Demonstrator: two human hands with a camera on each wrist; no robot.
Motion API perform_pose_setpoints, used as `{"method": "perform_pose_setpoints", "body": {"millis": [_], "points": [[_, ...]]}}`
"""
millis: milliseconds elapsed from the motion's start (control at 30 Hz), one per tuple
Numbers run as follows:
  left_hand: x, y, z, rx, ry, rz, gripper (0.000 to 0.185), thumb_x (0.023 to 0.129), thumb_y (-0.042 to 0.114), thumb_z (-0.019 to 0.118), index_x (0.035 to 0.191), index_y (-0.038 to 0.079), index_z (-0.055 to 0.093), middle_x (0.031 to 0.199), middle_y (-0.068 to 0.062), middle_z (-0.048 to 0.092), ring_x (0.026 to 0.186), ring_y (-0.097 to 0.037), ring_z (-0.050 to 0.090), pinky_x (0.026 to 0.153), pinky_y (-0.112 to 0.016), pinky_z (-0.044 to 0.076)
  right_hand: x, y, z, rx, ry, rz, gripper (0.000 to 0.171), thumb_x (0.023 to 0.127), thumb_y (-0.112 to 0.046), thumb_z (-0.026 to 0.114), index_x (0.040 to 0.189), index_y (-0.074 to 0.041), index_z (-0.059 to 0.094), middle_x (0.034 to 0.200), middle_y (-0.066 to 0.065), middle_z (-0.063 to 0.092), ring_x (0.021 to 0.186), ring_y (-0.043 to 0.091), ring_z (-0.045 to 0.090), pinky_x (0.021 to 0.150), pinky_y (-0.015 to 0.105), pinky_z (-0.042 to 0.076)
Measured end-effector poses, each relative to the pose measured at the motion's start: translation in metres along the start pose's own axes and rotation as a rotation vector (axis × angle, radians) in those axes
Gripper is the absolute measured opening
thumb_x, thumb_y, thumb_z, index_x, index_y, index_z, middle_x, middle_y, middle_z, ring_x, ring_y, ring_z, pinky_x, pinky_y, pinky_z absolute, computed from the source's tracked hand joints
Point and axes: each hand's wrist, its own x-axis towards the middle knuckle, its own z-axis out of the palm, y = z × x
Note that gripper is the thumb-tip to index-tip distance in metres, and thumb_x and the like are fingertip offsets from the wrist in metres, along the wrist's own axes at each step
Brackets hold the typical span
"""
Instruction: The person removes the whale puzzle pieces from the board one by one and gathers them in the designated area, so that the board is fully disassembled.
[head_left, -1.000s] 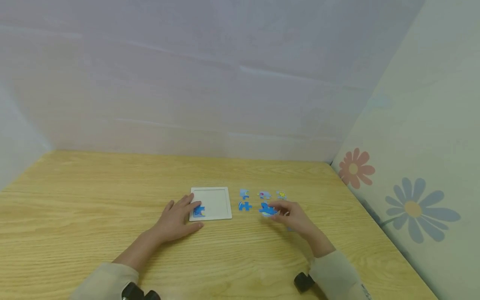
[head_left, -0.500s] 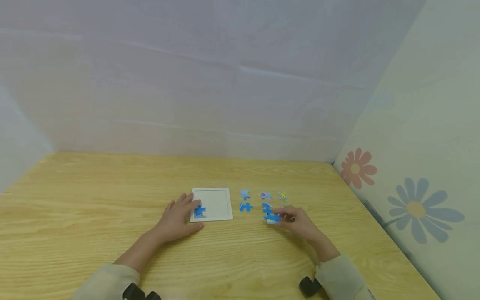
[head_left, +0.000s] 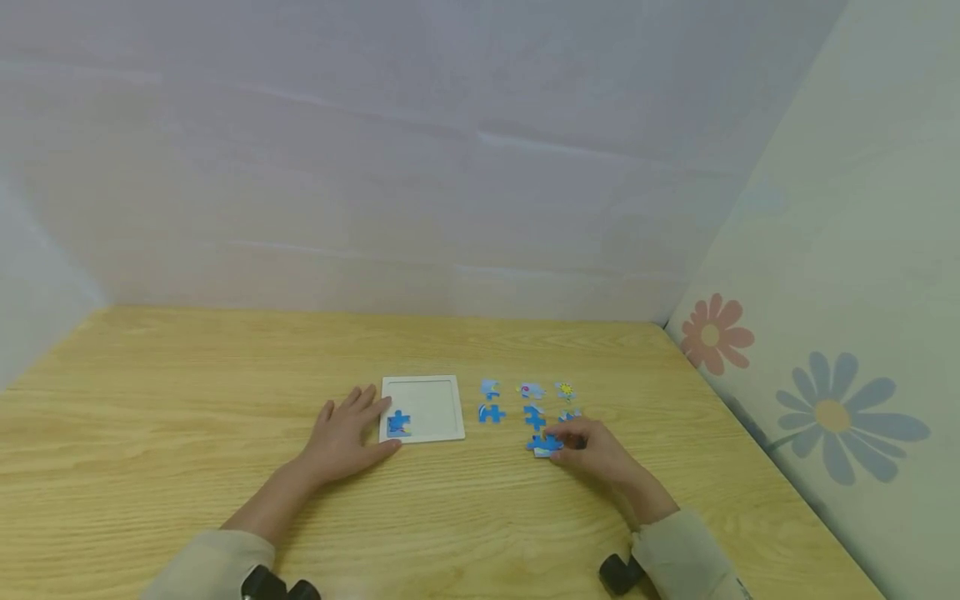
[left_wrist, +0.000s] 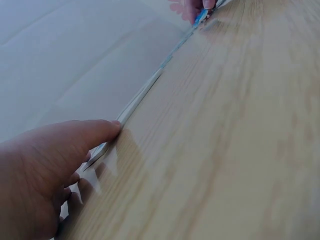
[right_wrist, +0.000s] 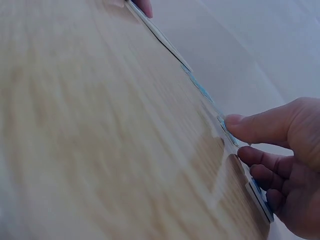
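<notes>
A white puzzle frame (head_left: 427, 408) lies on the table, a blue puzzle piece (head_left: 399, 423) sitting in its near left corner. At its left edge rests my left hand (head_left: 345, 437), fingers spread, with the thumb (left_wrist: 102, 131) touching the frame's edge in the left wrist view. My right hand (head_left: 592, 450) pinches a blue and white puzzle piece (head_left: 545, 445) between thumb and index finger, low over the table. Just beyond it is another blue puzzle piece (head_left: 535, 417). The right wrist view shows the thumb (right_wrist: 240, 127) over the piece's edge.
To the right of the frame lie more loose pieces: a blue one (head_left: 492, 413), a moon piece (head_left: 490, 388), a pink-swirl piece (head_left: 532, 390) and a sun piece (head_left: 566, 390). One piece (head_left: 568, 415) is partly behind the right hand. Walls stand behind and at right.
My right hand has drawn its piece nearer and down, uncovering the blue piece beyond it. The left fingers have slid back slightly, off the piece in the frame.
</notes>
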Motion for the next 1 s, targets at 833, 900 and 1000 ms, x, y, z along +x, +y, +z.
{"method": "perform_pose_setpoints", "body": {"millis": [833,900,1000], "points": [[-0.001,0.002,-0.001,0.023,-0.003,0.009,0.066,0.078,0.045,0.056,0.126,0.002,0.043,0.133,-0.023,0.029,0.122,-0.039,0.02,0.091,-0.059,0.009,0.003,-0.005,-0.002,-0.055,-0.041,-0.032,0.037,0.08,-0.012,0.062,0.112,0.004,0.054,0.082,0.005,0.052,0.07,0.017,0.044,0.059,0.024,0.04],[-0.001,0.002,-0.001,0.021,-0.003,0.01,0.066,0.078,0.045,0.056,0.126,0.002,0.043,0.133,-0.023,0.029,0.122,-0.039,0.02,0.091,-0.059,0.009,0.003,-0.008,-0.004,-0.084,-0.03,-0.037,0.037,0.079,-0.013,0.063,0.111,0.004,0.055,0.079,0.004,0.053,0.07,0.017,0.046,0.06,0.025,0.041],[-0.001,0.001,-0.001,0.021,-0.001,0.012,0.066,0.078,0.045,0.056,0.126,0.002,0.043,0.133,-0.023,0.029,0.122,-0.039,0.02,0.091,-0.059,0.009,0.001,-0.021,-0.005,-0.094,0.016,-0.016,0.035,0.079,-0.012,0.063,0.11,0.004,0.055,0.079,0.005,0.053,0.071,0.019,0.048,0.059,0.025,0.041]]}}
